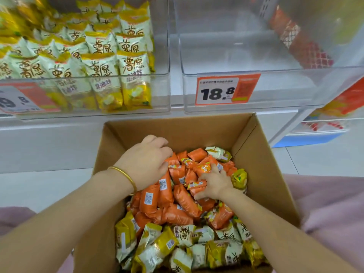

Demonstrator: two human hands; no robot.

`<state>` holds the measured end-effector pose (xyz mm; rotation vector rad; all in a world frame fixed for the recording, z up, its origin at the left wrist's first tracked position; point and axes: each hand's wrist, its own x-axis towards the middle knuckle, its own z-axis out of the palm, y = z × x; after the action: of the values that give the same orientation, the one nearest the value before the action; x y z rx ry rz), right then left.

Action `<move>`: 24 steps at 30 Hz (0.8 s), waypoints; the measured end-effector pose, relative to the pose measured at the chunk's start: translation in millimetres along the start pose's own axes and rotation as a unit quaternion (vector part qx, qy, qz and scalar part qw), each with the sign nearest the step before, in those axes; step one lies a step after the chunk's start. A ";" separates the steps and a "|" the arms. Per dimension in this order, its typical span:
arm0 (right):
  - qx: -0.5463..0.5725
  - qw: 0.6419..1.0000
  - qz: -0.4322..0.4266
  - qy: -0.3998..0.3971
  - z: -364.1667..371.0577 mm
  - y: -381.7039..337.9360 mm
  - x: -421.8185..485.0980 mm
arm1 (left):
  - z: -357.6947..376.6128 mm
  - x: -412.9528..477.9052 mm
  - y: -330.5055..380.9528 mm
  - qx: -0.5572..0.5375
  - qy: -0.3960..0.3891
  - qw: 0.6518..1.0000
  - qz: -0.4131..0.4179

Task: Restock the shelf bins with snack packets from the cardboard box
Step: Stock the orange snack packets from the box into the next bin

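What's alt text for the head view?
Left hand and right hand dig into orange packets in a box also holding yellow packets. Above, the left bin is full of yellow ones; the right bin is nearly empty.

White shelf [59,134] running across the upper half of the frame, and two clear bins sit right on it, side by side. The left bin [161,91], upper left, is packed; the right bin [275,91], upper centre, wears an orange price label [226,89] reading 18.8 on its front wall. A third clear bin [350,85] peeks in at the far right edge. Below, pale tiled floor [39,184] shows on the left and right of the frame. The cardboard box [266,164] of snack packets [185,201] fills the lower centre, its base hidden.
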<state>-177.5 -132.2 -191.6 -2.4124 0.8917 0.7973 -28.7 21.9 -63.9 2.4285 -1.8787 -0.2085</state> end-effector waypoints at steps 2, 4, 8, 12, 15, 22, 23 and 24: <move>-0.003 1.000 0.010 0.011 -3.4 -1.1 -5.0 | -1.6 1.4 3.0 -0.013 -0.032 0.999 -0.020; -0.007 0.999 0.014 0.040 -11.0 -2.6 -16.0 | -5.7 2.9 8.3 -0.026 -0.083 0.994 -0.070; 0.000 0.989 -0.032 0.145 -40.1 -13.3 -51.5 | 3.5 4.8 19.7 -0.368 -0.169 0.859 -0.314; 0.097 0.949 -0.157 0.255 -66.1 -31.4 -99.1 | 6.5 -1.7 33.8 -0.684 -0.244 0.517 -0.454; 0.104 0.923 -0.235 0.288 -71.6 -37.7 -125.2 | 2.4 -4.7 43.1 -0.774 -0.229 0.443 -0.390; 0.264 0.884 -0.324 0.208 -83.2 -31.6 -151.8 | -17.2 -17.3 43.7 -0.790 -0.075 0.539 -0.282; 0.295 0.871 -0.328 0.219 -83.7 -31.7 -152.3 | -22.0 -19.4 42.2 -0.792 -0.068 0.547 -0.264; 0.313 0.860 -0.327 0.236 -84.2 -32.0 -151.9 | -26.1 -21.0 40.7 -0.790 -0.066 0.556 -0.250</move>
<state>-219.9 -92.3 -24.9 -2.0834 0.3276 -0.3211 -69.0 31.1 -31.3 1.3105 -0.2125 -1.3526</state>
